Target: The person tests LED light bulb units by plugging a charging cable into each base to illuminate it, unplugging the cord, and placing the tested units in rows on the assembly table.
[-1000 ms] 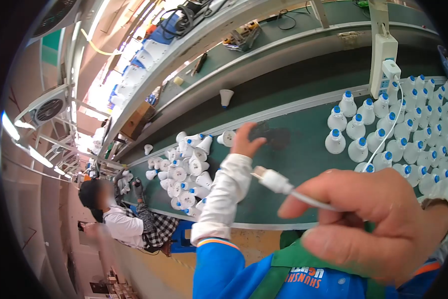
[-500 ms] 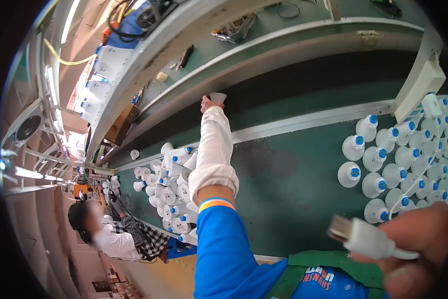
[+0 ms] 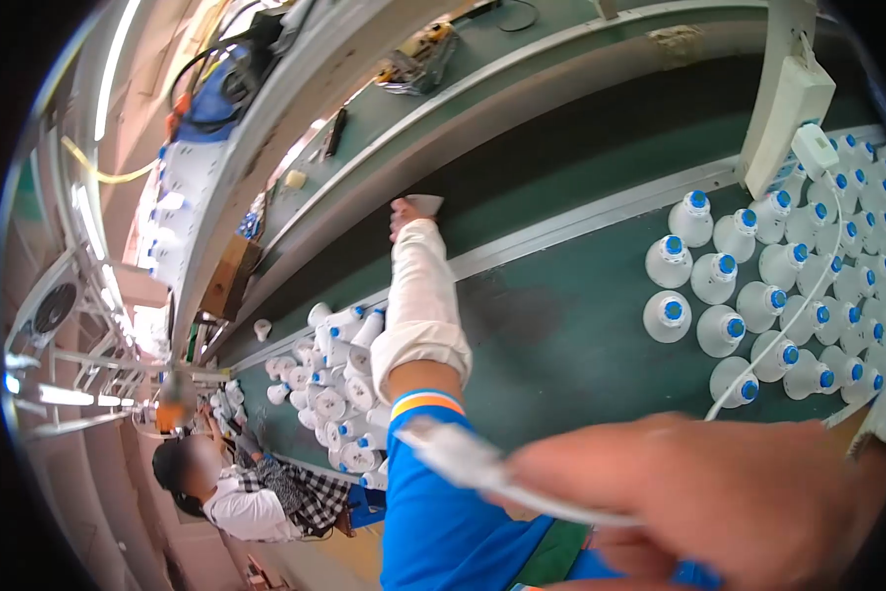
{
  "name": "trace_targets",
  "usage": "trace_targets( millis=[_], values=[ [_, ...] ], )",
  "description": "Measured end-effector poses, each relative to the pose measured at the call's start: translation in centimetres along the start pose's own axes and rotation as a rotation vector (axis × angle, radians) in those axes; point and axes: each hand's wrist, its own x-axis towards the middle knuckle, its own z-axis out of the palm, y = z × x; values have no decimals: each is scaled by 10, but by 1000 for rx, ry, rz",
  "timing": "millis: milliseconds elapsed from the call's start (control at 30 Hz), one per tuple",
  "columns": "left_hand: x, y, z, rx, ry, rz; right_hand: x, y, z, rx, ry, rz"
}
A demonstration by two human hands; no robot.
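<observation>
My left hand (image 3: 402,214) reaches far out over the dark trough behind the bench. Its fingers are closed round a white cone-shaped housing (image 3: 425,204). Close to the camera, my right hand (image 3: 689,483) pinches a white USB cable (image 3: 463,455), its plug pointing left and blurred by motion. Below my left forearm lies a loose heap of white cone-shaped housings (image 3: 330,402), many with blue ends. To the right, rows of similar housings (image 3: 722,330) stand with their blue ends up.
A metal rail (image 3: 561,231) edges the green bench (image 3: 532,325). On a white post sits a power strip (image 3: 793,118) with a charger (image 3: 815,150) plugged in, its cable crossing the rows. A person (image 3: 256,497) works farther along the bench. Tools lie on the upper shelf (image 3: 374,128).
My right hand has moved left with the USB cable, now in front of my left sleeve. My left hand stays over the trough with the housing, which has tilted. The view has shifted slightly.
</observation>
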Motion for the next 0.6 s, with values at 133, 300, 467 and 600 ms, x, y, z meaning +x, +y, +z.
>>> trace_targets(
  millis=[133, 300, 467, 600],
  values=[
    [-48, 23, -24, 169, -31, 109, -14, -10, 20, -25, 26, -32],
    [-118, 25, -67, -295, 33, 384, -43, -26, 43, -55, 104, -86],
    [-233, -11, -119, -601, -175, 738, -86, -44, 80, -199, 366, -212],
    [-329, -40, -147, -545, -226, 865, -111, -38, 93, -270, 459, -281]
  ],
)
